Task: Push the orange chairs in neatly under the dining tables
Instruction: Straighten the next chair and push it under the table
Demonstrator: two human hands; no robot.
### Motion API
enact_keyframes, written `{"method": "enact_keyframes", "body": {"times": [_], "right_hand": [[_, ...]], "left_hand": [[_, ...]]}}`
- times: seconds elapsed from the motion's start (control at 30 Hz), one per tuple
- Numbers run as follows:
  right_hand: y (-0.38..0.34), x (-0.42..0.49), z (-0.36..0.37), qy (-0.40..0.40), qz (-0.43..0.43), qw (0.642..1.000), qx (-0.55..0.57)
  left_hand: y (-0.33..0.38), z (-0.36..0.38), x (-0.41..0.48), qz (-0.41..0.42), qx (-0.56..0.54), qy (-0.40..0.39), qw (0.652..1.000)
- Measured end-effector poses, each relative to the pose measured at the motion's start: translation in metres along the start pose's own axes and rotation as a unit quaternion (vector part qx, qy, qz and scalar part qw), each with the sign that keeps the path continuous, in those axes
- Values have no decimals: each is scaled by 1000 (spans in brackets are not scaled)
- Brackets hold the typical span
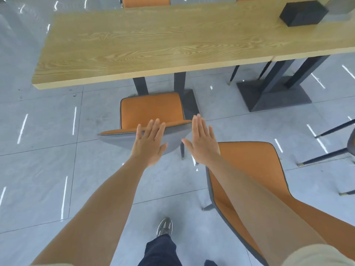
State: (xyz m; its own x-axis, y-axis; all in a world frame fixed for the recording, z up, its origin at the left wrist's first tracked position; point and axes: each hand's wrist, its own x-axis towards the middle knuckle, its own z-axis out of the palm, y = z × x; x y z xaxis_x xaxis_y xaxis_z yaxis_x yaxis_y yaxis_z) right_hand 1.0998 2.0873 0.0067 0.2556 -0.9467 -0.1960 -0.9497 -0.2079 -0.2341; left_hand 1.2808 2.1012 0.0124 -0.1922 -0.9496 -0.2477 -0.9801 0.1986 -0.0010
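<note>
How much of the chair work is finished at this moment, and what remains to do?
Done, it seems: the far chair sits close against the table. In hand: the left hand and right hand, both open, are at the backrest of the near chair, whose seat is wholly outside the table edge. Left: push it in, then the second chair standing apart on the right.

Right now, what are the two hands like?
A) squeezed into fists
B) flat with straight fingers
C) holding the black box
B: the left hand and the right hand both have straight fingers and hold nothing, up by the back of the orange chair.
</note>
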Motion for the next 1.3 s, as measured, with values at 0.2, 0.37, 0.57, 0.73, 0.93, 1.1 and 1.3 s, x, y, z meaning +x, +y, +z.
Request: {"method": "enact_keyframes", "body": {"times": [0.2,0.37,0.57,0.73,0.93,1.1,1.3], "right_hand": [[80,-89,-24,14,18,999,-25],[164,-184,-38,12,19,998,-66],[249,-284,-48,-9,38,998,-52],[295,-334,-40,-21,63,998,-23],[323,-375,-12,-79,36,996,-3],[334,-374,-6,-54,-29,996,-63],[337,-352,-3,-17,-32,991,-131]], "left_hand": [[126,-2,-39,1,-15,16,1000],[249,5,-86,17,-27,28,999],[371,10,-133,82,-68,4,994],[414,21,-165,130,-68,-48,988],[422,47,-177,109,-53,-110,986],[427,54,-172,64,-42,-93,993],[428,64,-166,74,-6,-58,996]]}}
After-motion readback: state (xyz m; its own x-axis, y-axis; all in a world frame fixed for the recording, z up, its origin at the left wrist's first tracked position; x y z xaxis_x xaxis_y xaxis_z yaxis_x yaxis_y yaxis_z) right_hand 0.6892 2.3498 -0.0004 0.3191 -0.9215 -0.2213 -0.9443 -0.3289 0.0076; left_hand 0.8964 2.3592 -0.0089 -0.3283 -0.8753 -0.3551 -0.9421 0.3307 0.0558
